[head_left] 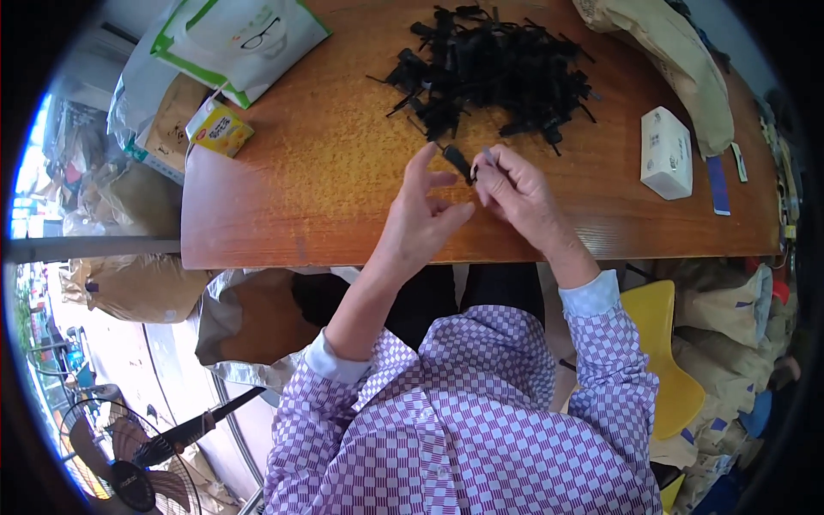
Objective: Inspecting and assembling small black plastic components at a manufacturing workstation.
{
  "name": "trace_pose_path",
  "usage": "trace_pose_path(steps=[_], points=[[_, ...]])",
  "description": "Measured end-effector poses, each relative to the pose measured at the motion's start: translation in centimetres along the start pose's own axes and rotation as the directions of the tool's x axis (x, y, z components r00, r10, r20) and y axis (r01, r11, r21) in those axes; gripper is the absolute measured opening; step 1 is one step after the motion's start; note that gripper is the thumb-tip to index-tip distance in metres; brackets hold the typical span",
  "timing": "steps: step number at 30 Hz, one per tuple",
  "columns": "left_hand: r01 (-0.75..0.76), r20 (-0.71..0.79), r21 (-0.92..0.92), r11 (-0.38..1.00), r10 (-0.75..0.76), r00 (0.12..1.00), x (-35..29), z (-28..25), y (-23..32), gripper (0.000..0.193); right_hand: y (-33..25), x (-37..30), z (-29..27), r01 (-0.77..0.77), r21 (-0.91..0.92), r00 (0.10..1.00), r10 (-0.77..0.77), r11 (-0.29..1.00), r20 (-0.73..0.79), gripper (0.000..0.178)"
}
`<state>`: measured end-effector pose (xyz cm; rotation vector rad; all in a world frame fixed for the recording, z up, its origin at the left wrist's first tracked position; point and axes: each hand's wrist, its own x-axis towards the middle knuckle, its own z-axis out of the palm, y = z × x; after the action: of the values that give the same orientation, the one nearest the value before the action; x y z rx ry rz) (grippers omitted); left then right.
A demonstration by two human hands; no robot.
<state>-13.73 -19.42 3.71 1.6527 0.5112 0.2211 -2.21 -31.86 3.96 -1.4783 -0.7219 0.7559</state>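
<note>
My right hand [512, 190] is closed in a pinch over the table's near half, gripping one end of a small black plastic part [457, 160] with a thin stem. Between its thumb and forefinger a small greyish bit also shows, too small to make out. Just left of the part, my left hand [421, 209] has its thumb and fingers spread, with nothing held in them. Beyond both hands lies a heap of similar black parts [506, 73], with thin strips sticking out at its edges.
The wooden table [283, 197] has a curved near edge. On its left stand a white-and-green bag [249, 43] and a yellow drink carton [221, 130]. A white tissue pack [666, 153] and a beige sack [687, 69] lie right. A yellow chair [657, 352] and a fan [129, 463] are below.
</note>
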Motion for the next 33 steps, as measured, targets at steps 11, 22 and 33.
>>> trace_pose_path(steps=[11,22,33], points=[[-0.063,0.129,0.131,0.989,0.046,0.991,0.9,4.0,0.3,0.048,1.5,-2.4,-1.7,-0.043,0.141,0.998,0.05,0.989,-0.047,0.008],[-0.092,0.162,-0.016,0.996,0.094,0.982,0.6,4.5,0.6,0.03,1.7,-4.1,-2.2,0.085,-0.183,0.995,-0.093,0.979,-0.036,0.021],[-0.269,-0.023,0.27,0.924,0.286,0.958,-0.2,3.1,0.5,0.03,1.2,-3.0,1.8,0.112,-0.311,0.975,-0.164,0.944,-0.149,0.018]])
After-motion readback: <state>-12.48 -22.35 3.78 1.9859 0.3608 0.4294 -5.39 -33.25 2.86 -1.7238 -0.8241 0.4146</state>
